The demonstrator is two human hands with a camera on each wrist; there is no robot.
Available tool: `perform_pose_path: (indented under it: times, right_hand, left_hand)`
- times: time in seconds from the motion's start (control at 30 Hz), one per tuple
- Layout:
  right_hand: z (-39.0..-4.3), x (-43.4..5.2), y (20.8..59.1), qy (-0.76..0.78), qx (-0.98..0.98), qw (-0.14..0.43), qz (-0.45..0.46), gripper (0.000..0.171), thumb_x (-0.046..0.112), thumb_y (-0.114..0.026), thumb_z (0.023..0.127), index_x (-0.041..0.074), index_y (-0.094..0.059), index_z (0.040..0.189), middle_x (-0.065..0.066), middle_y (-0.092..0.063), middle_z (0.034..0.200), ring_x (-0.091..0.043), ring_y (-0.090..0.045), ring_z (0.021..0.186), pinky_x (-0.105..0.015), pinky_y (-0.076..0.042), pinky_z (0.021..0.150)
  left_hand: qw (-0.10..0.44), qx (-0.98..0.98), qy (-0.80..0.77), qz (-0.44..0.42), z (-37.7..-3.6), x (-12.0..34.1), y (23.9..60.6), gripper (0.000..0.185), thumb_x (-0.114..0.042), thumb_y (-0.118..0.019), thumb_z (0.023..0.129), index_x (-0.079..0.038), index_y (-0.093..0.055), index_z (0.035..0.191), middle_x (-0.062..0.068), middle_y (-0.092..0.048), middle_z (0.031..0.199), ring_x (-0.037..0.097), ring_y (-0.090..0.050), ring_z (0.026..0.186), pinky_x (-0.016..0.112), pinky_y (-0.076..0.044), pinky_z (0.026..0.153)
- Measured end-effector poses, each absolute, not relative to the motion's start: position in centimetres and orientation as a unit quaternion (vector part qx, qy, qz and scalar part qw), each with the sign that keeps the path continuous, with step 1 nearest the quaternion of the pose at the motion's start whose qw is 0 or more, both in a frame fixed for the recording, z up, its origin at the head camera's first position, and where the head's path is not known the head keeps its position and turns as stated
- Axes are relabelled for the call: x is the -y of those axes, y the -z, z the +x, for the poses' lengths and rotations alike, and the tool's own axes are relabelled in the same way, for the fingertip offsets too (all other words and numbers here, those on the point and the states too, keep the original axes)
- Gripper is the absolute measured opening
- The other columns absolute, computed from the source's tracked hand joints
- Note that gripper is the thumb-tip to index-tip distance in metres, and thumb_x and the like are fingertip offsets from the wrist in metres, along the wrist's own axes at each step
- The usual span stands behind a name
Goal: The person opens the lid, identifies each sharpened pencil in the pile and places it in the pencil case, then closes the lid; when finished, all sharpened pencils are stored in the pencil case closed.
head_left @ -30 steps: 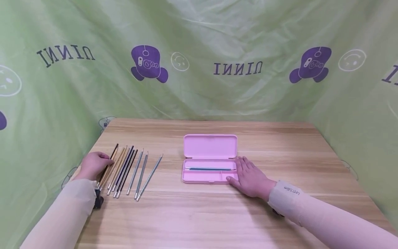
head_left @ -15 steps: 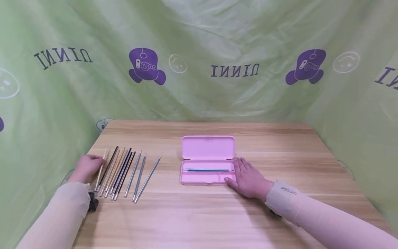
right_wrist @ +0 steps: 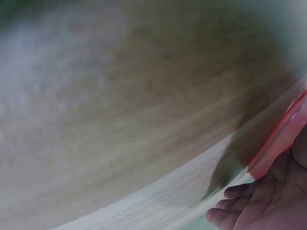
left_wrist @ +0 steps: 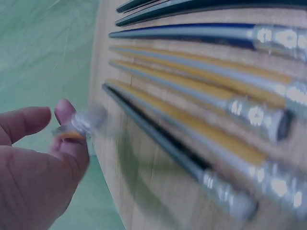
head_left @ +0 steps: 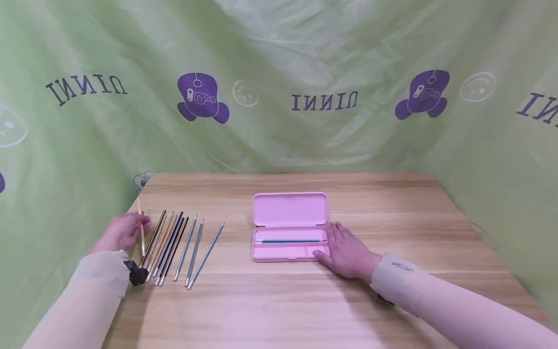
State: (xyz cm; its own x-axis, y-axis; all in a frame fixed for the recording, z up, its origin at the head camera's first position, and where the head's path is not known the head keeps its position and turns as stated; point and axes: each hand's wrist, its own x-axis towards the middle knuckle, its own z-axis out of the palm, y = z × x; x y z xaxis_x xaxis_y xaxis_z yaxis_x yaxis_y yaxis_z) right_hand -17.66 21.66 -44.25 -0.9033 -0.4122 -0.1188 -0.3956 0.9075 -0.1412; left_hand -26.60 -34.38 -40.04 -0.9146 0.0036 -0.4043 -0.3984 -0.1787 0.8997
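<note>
Your left hand (head_left: 124,230) pinches one yellow pencil (head_left: 143,245), which runs roughly from 12 to 6 o'clock along the outer side of the row. Your right hand (head_left: 348,249) lies with straight fingers against the pink case (head_left: 279,250), at its 3 o'clock end, gripping nothing. The step in hand looks like taking a single pencil from the group while your right hand steadies the case. The next move seems to call for keeping that pinch secure and the shaft clear of its neighbours; any carry to the case would go toward 3 o'clock.

Beside your left hand, your wrist view shows one dark pencil (left_wrist: 153,132), three yellow pencils (left_wrist: 168,82), one blue pencil (left_wrist: 201,33) and what look like two more dark shafts (left_wrist: 182,9); crowding makes that last count unsure. Toward the case lie three teal pencils (head_left: 207,254), set slightly apart.

The one case, well off at the row's 3 o'clock, has its lid (head_left: 289,209) open at 12 o'clock. Its back compartment holds teal pencils, apparently two (head_left: 289,240); its front is split into two compartments.
</note>
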Motion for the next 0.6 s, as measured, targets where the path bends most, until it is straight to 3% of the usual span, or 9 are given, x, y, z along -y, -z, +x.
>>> perform_pose_path:
  times: [0.07, 0.13, 0.2, 0.3, 0.43, 0.5, 0.6]
  right_hand:
    - [-17.7, -21.7, 44.4, 0.058, -0.974, 0.077, -0.206, 0.086, 0.051, -0.041, 0.109, -0.019, -0.022, 0.153, -0.039, -0.024, 0.160, -0.052, -0.021, 0.149, -0.061, -0.022, 0.121]
    - [-17.8, -21.8, 44.5, 0.054, -0.974, 0.078, -0.205, 0.086, 0.052, -0.040, 0.108, -0.019, -0.022, 0.154, -0.038, -0.023, 0.160, -0.052, -0.021, 0.149, -0.060, -0.022, 0.121]
    - [-17.9, -21.8, 44.7, 0.050, -0.974, 0.078, -0.206, 0.087, 0.053, -0.040, 0.108, -0.019, -0.022, 0.154, -0.038, -0.023, 0.160, -0.052, -0.020, 0.150, -0.060, -0.022, 0.122]
    - [-17.9, -21.8, 44.7, 0.041, -0.975, 0.078, -0.204, 0.088, 0.054, -0.038, 0.108, -0.018, -0.019, 0.155, -0.038, -0.021, 0.161, -0.051, -0.019, 0.150, -0.059, -0.021, 0.122]
    - [-17.9, -21.8, 44.5, 0.043, -0.975, 0.074, -0.205, 0.088, 0.054, -0.038, 0.108, -0.018, -0.019, 0.155, -0.038, -0.021, 0.161, -0.051, -0.020, 0.150, -0.059, -0.021, 0.122]
    - [-17.9, -21.8, 44.5, 0.048, -0.975, 0.072, -0.206, 0.088, 0.053, -0.039, 0.108, -0.019, -0.019, 0.154, -0.038, -0.022, 0.160, -0.052, -0.020, 0.150, -0.060, -0.021, 0.122]
    - [-17.8, -21.7, 44.5, 0.053, -0.974, 0.076, -0.205, 0.087, 0.052, -0.040, 0.108, -0.019, -0.020, 0.154, -0.038, -0.022, 0.160, -0.052, -0.020, 0.150, -0.060, -0.021, 0.122]
  left_hand:
    - [0.132, -0.631, -0.750, -0.152, -26.9, 33.8, 40.0, 0.016, 0.002, -0.044, 0.107, 0.002, -0.060, 0.107, 0.003, -0.069, 0.082, 0.009, -0.068, 0.077, 0.017, -0.058, 0.077]
    - [0.121, -0.621, -0.761, -0.142, -27.2, 33.1, 39.8, 0.024, 0.002, -0.045, 0.107, 0.006, -0.055, 0.129, 0.003, -0.071, 0.085, 0.009, -0.070, 0.081, 0.018, -0.057, 0.084]
    - [0.105, -0.623, -0.765, -0.122, -27.4, 32.2, 39.4, 0.040, 0.002, -0.048, 0.107, 0.007, -0.039, 0.146, 0.002, -0.072, 0.087, 0.008, -0.071, 0.085, 0.020, -0.055, 0.089]
    - [0.078, -0.632, -0.765, -0.095, -27.7, 30.3, 38.7, 0.043, 0.001, -0.054, 0.105, 0.001, -0.041, 0.146, -0.001, -0.073, 0.087, 0.008, -0.072, 0.085, 0.022, -0.057, 0.089]
    - [0.069, -0.623, -0.778, -0.043, -28.3, 27.2, 37.7, 0.017, 0.002, -0.054, 0.105, 0.000, -0.051, 0.122, -0.002, -0.073, 0.089, 0.009, -0.073, 0.085, 0.024, -0.059, 0.085]
    - [0.079, -0.615, -0.784, -0.019, -28.6, 25.7, 37.4, 0.025, 0.001, -0.049, 0.107, 0.004, -0.048, 0.132, -0.001, -0.074, 0.091, 0.008, -0.073, 0.088, 0.025, -0.058, 0.088]
    - [0.095, -0.622, -0.777, 0.003, -29.0, 23.4, 37.0, 0.044, 0.001, -0.042, 0.109, 0.015, -0.031, 0.149, -0.003, -0.074, 0.094, 0.007, -0.072, 0.093, 0.027, -0.054, 0.098]
